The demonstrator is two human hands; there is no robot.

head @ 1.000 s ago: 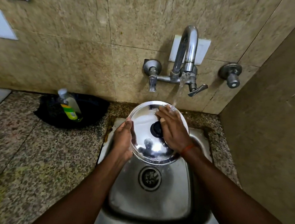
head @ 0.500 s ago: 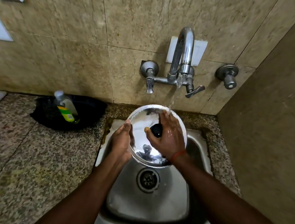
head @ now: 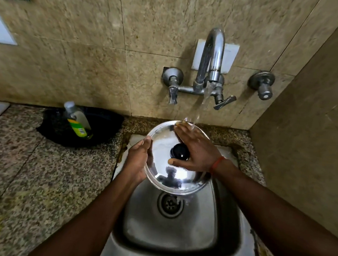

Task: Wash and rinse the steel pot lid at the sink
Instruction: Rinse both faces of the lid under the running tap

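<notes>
Steel pot lid (head: pixel 177 182) sits tilted in the air above the back half of the sink (head: pixel 175 235), its domed top and black knob (head: pixel 180 151) turned up toward us, its lower edge hanging over the drain (head: pixel 170 205). We see the left grip (head: pixel 138 160) grasping the lid by its left rim, thumb lying along the edge on the top side and the fingers going behind it, out of our sight. The right grip (head: pixel 196 150) is released and flat: its fingers lie straight across the top of the lid toward the far rim, the thumb stretched out just below the knob. An orange thread (head: pixel 216 164) circles that wrist. Water (head: pixel 206 96) runs from the curved tap (head: pixel 212 56) on the tiled wall and lands on the right fingertips (head: pixel 184 129) at the lid's far rim. To the left, on the speckled stone surface (head: pixel 38 178), we find a black dish (head: pixel 108 123) against the wall, with a clear bottle (head: pixel 77 121) bearing a green and yellow label leaning inside it. A round valve (head: pixel 261 84) is fixed to the wall right of the tap.
</notes>
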